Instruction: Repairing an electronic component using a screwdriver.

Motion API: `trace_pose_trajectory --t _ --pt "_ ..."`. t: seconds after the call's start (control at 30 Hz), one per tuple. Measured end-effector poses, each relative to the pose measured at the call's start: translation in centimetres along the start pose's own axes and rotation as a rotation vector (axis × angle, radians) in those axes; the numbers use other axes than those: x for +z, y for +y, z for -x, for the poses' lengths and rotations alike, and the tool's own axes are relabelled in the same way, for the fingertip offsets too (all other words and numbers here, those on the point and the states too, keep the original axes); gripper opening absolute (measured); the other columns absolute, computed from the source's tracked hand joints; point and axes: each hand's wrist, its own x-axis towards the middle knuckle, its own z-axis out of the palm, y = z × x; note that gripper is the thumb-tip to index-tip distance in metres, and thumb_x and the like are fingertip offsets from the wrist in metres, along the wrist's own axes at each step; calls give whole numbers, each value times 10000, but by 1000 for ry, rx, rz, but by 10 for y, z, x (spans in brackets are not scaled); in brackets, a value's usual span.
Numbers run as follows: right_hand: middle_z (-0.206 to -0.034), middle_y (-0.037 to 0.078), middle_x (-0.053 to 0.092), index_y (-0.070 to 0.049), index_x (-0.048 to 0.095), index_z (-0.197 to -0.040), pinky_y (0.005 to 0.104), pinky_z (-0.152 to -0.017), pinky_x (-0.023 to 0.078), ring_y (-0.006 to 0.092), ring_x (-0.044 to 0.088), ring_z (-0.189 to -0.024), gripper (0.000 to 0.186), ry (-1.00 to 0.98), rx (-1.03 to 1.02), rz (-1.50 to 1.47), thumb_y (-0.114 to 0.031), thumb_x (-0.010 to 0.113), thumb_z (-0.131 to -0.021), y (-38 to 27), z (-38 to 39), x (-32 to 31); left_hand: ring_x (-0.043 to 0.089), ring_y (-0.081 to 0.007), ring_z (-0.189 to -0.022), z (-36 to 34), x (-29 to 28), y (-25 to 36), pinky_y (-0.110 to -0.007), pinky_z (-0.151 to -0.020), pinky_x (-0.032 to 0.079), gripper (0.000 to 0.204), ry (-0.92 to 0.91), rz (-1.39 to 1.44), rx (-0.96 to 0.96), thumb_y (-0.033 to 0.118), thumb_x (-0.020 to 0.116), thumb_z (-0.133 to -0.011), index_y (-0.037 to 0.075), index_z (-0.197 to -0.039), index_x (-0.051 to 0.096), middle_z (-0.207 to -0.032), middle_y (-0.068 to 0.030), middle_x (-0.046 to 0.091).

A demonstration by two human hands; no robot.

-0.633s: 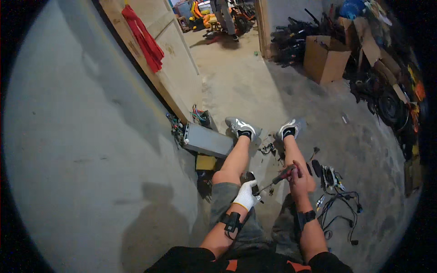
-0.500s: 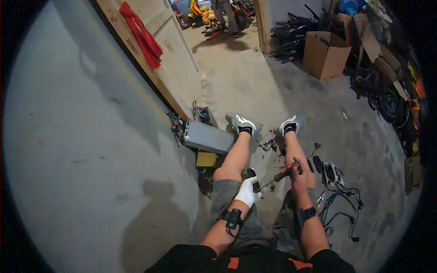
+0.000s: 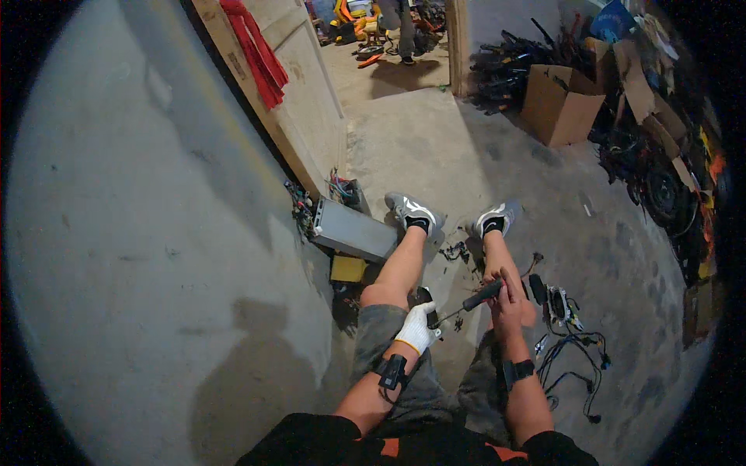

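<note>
Grips a dark-handled screwdriver (image 3: 483,294) in the bare right hand (image 3: 507,309), clamped around the handle's end. Clasps a dark part (image 3: 422,297), too covered to identify, in the white-gloved left hand (image 3: 418,329). Slants the screwdriver's shaft down-left toward the left hand; cannot tell about contact between tip and part. Holds the hands apart, above the floor (image 3: 653,311). Has loose black wiring (image 3: 578,339) on the floor to the right, a grey metal case (image 3: 355,228) beside the left shin (image 3: 406,264).
</note>
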Motion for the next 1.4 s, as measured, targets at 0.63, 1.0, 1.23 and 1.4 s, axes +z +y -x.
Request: trace_pose_trajectory --t 0.63,1.0,1.23,1.4 --pt "-1229 139 605 31 437 -1421 308 -915 508 186 612 -1043 454 -29 -44 330 -154 526 -1017 4 -6 -15 593 -269 -816 -2 -4 -3 -442 -671 521 144 -84 -36 51 195 600 -892 84 -981 578 -880 -119 612" --pt "-1110 86 642 0 552 -1339 277 -931 473 169 610 -982 368 -17 19 532 -119 558 -990 -8 2 -9 576 -254 -800 6 -2 -2 -432 -674 521 120 2 -48 37 181 593 -898 64 -877 607 -834 -103 613" --pt "-1088 93 671 33 552 -1298 290 -905 467 166 596 -991 363 33 -165 334 -179 554 -1004 -3 5 4 574 -251 -797 -6 -3 -4 -438 -691 509 112 -18 -71 45 175 581 -896 69 -899 616 -847 -71 625" --pt "-1144 64 629 -5 474 -1391 261 -876 463 136 578 -958 425 -15 -111 589 -211 525 -1023 -14 7 6 587 -232 -808 -44 -43 -15 -419 -735 491 171 -280 -430 419 212 532 -907 121 -960 668 -886 -44 670"
